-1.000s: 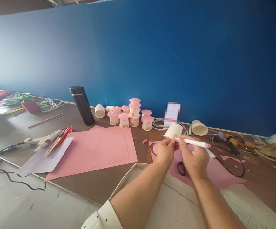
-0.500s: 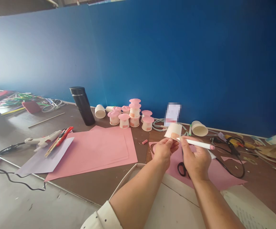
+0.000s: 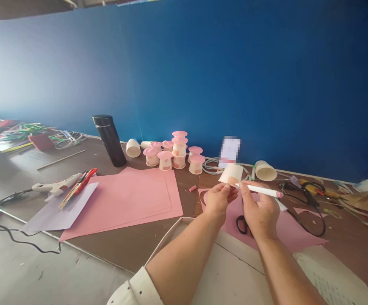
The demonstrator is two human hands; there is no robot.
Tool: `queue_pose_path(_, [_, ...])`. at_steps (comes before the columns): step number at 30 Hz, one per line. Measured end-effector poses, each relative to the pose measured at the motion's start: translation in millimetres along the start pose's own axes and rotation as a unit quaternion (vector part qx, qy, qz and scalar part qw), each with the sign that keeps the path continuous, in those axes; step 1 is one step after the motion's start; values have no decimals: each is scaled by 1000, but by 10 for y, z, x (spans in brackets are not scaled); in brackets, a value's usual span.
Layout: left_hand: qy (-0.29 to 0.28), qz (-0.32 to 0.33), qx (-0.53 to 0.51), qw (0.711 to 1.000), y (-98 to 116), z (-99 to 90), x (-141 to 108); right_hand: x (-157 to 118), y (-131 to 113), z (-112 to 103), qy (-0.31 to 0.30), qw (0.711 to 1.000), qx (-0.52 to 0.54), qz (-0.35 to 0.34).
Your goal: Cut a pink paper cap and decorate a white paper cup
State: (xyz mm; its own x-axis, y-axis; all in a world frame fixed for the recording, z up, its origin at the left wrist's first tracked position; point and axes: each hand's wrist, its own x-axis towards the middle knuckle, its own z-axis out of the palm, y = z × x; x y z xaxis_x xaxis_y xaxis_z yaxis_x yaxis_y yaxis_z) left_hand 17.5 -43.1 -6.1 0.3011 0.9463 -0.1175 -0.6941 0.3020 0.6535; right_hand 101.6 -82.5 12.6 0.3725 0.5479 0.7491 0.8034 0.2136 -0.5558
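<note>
Upside down in front of me is a white paper cup (image 3: 230, 173) with an orange-pink patch on its side. My left hand (image 3: 218, 201) is closed on the cup's lower rim. A white marker (image 3: 263, 190) with a pink end lies in the grip of my right hand (image 3: 261, 212), its tip against the cup near the patch. Beneath my hands is a pink sheet (image 3: 298, 231), with a black scissors handle (image 3: 242, 225) partly hidden by my right hand. A pink marker cap (image 3: 192, 188) rests on the table to the left.
Several cups with pink paper tops (image 3: 179, 148) stand near the blue partition (image 3: 234, 76). A black bottle (image 3: 110, 140) is left of them. Pink sheets (image 3: 133, 195), a glue gun (image 3: 56, 185) and a red cutter (image 3: 78, 186) lie left. Another cup (image 3: 265, 170) lies on its side, near cables.
My right hand and the marker's pink end have shifted very slightly left. The cup has tilted a touch, and my left hand stays in place.
</note>
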Motion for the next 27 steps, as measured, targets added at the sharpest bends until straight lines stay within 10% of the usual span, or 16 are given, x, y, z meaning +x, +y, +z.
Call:
queue_pose_path(20, [17,12,50,999,-9,-10,27,7,-2,8,-42,999,7,-18])
queue_pose_path(27, [54,-53,-41,996,128,35,-39,16,-8,-9,48,998,-13,-28])
